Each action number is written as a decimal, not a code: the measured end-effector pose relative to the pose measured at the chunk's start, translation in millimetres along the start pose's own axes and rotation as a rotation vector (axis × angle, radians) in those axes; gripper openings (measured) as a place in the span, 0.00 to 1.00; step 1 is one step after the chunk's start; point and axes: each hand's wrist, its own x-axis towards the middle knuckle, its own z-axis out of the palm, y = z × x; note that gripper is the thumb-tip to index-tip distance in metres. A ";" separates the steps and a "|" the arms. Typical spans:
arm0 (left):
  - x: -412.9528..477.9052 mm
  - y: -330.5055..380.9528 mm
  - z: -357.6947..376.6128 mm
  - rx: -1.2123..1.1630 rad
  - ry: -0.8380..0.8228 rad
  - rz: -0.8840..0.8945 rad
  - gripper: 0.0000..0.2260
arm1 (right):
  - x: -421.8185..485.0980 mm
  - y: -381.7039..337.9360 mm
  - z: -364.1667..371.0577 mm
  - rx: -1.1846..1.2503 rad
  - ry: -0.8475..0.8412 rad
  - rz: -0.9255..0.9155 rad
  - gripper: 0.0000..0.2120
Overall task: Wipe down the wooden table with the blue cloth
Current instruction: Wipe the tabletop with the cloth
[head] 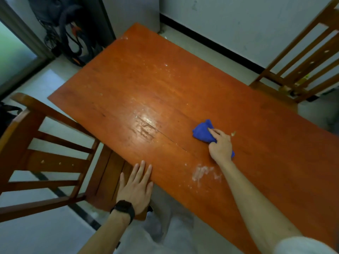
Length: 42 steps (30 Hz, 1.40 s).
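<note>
One blue cloth [201, 133] lies bunched up on the orange wood counter [146, 79], toward 3 o'clock from the middle. The right grip [220, 146] curls its fingers around the cloth and presses it down. The left grip [136, 187] lies flat with straight fingers on the counter's edge at 7 o'clock. A white smear [201, 172] sits near the cloth at 6 o'clock. Wide open wood runs toward 11 o'clock. A chair [45, 162] stands at 8 o'clock and a second chair [302, 61] at 2 o'clock.

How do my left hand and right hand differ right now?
The left hand lies flat, fingers straight, at the table edge; the right hand grips the blue cloth farther in. The left hand has a black watch at its wrist; the right hand has none. Both forearms are bare.
</note>
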 end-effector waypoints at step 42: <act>6.7 -28.2 -1.5 0.060 -0.075 0.137 0.26 | -198.3 10.1 9.1 -0.078 -0.474 -0.016 0.22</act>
